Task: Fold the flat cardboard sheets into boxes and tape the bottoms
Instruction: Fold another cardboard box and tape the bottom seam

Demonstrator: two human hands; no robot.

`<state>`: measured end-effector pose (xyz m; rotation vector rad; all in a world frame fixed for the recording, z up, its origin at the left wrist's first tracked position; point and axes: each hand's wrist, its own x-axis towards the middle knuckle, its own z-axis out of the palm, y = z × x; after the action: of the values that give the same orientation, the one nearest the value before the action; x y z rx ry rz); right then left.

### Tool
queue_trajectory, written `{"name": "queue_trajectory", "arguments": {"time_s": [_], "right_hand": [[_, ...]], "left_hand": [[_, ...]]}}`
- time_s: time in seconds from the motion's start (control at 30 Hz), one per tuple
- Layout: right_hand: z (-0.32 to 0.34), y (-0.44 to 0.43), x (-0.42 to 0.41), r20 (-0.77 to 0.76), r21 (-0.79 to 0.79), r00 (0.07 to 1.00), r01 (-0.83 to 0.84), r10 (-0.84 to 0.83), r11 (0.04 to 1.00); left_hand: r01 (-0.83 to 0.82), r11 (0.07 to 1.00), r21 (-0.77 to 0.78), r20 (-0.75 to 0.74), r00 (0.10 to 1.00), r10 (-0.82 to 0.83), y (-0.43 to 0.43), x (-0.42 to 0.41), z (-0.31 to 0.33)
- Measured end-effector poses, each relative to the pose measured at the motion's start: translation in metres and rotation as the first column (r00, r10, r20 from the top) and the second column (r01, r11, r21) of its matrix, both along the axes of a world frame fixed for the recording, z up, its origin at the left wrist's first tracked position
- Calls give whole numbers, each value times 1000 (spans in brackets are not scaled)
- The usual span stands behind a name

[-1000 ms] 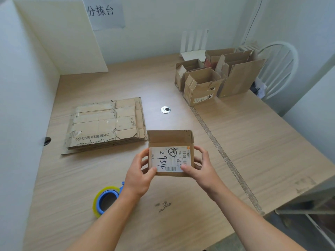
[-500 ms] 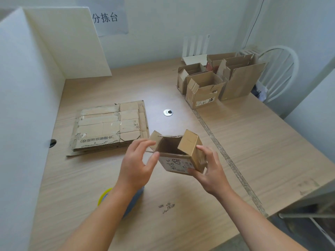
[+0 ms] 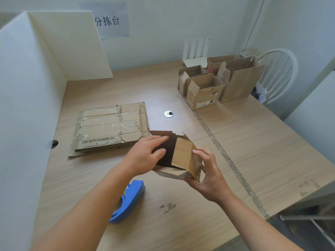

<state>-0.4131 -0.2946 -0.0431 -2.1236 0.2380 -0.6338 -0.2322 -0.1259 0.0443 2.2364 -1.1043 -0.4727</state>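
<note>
A small brown cardboard box (image 3: 183, 156) is held above the table, its open end facing up at me with flaps loose. My right hand (image 3: 208, 175) grips its right side and lower corner, fingers curled round it. My left hand (image 3: 145, 156) lies over the box's left edge with straight fingers reaching across the dark opening. A stack of flat cardboard sheets (image 3: 108, 129) lies on the table to the left. A blue tape dispenser (image 3: 129, 201) sits below my left forearm.
Several folded open boxes (image 3: 217, 82) stand at the table's far right, a white chair (image 3: 279, 73) behind them. A white partition (image 3: 25, 109) walls the left side. A round metal grommet (image 3: 168, 114) sits mid-table (image 3: 253, 142).
The flat box with its label toward me has been opened out and tipped so its open end faces up. My left hand moved from its left side over the opening.
</note>
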Motion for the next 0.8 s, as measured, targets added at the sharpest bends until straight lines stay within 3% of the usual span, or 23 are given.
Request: {"name": "queue_trajectory", "arguments": {"time_s": [0.17, 0.37, 0.6, 0.8], "right_hand": [[4, -3, 1, -8, -53, 999, -44, 43, 998], [6, -8, 2, 22, 43, 996, 91, -92, 995], [11, -2, 0, 9, 178, 996, 81, -84, 981], [10, 5, 2, 12, 203, 1000, 23, -26, 979]], "left_hand": [[-7, 998, -67, 13, 1000, 8, 0, 2, 12], [-17, 988, -153, -81, 997, 5, 6, -14, 7], [150, 978, -146, 209, 971, -118, 16, -10, 1], [75, 996, -57, 204, 977, -62, 7, -5, 12]]}}
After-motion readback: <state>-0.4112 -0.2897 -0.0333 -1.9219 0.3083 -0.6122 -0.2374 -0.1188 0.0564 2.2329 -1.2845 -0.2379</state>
